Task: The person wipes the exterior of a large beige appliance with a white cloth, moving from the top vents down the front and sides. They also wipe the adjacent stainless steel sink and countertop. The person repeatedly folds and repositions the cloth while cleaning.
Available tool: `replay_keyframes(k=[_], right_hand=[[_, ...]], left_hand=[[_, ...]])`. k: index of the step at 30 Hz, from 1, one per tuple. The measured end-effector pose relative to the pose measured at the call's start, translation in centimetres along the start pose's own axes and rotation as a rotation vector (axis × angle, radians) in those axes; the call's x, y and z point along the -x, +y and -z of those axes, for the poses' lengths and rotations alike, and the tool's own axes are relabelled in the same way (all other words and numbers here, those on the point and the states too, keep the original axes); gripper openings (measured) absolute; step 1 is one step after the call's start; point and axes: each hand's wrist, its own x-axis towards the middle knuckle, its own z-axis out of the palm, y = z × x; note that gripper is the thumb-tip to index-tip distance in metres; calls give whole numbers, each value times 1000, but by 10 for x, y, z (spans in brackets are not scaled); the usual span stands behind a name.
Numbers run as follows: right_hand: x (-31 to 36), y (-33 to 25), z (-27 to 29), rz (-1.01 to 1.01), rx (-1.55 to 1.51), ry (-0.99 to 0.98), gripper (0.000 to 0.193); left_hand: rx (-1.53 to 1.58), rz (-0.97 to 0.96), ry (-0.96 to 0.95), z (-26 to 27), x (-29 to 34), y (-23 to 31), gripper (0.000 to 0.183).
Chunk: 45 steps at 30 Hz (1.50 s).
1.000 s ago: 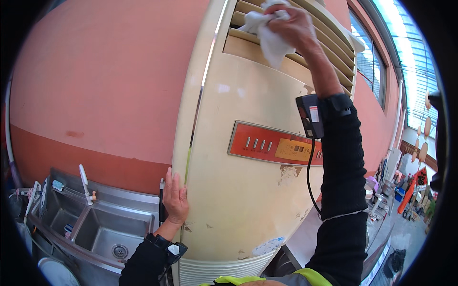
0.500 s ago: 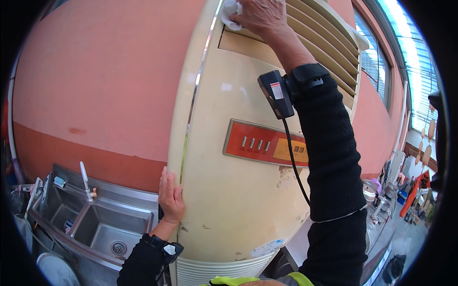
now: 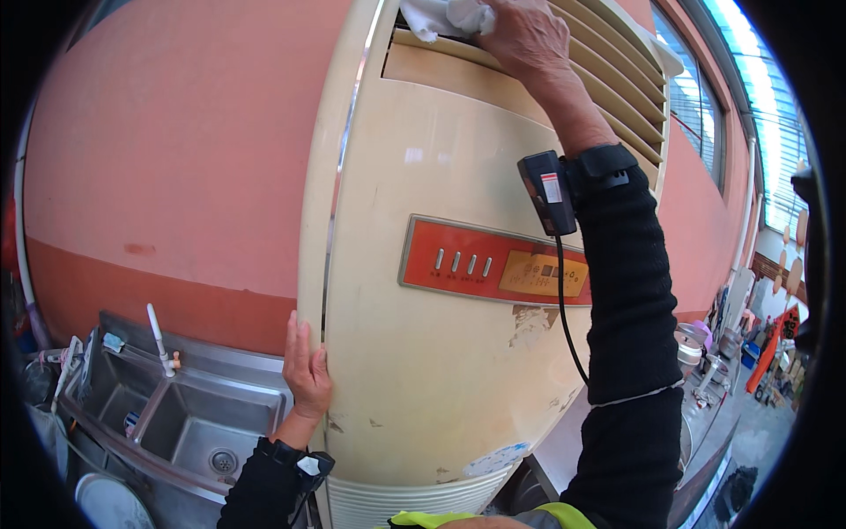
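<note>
Overhead, at twelve o'clock, the right hand [image 3: 529,35] has its fingers closed on a white cloth [image 3: 445,16] pressed to the louvres [image 3: 608,79] of a cream cabinet [image 3: 441,353]. The left hand [image 3: 306,370] lies flat, fingers open, on the cabinet's edge at seven o'clock. A steel sink [image 3: 189,414] stands below the salmon wall [image 3: 176,159]; an orange panel [image 3: 493,262] crosses the scuffed front.

an orange rectangular control panel [image 3: 493,264] with a yellow label patch [image 3: 544,274] sits mid-front on the cream cabinet [image 3: 423,353].

Open sink basin [image 3: 189,423] beside cabinet [image 3: 441,370]
</note>
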Motion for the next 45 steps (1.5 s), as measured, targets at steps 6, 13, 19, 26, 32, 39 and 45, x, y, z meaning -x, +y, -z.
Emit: replay_keyframes(k=[6, 13, 19, 26, 32, 39, 45], right_hand=[[2, 37, -13, -242, -934, 86, 33], [-19, 32, -41, -622, -1984, 549, 31], [-34, -1, 2, -210, -1870, 429, 23], [-46, 7, 29, -216, -1330, 373, 49], [-26, -2, -9, 104, -356, 342, 43], [-26, -34, 4, 304, -139, 245, 26], [-25, -58, 15, 365, 151, 150, 27]], left_hand=[[9, 7, 13, 0, 1, 0, 42], [2, -18, 24, 2, 0, 1, 42], [-26, -24, 24, 1, -1, 1, 42], [-24, -10, 15, 1, 1, 1, 41], [-31, -37, 6, 2, -1, -2, 41], [10, -20, -11, 2, 1, -4, 42], [6, -33, -5, 3, -1, -1, 42]])
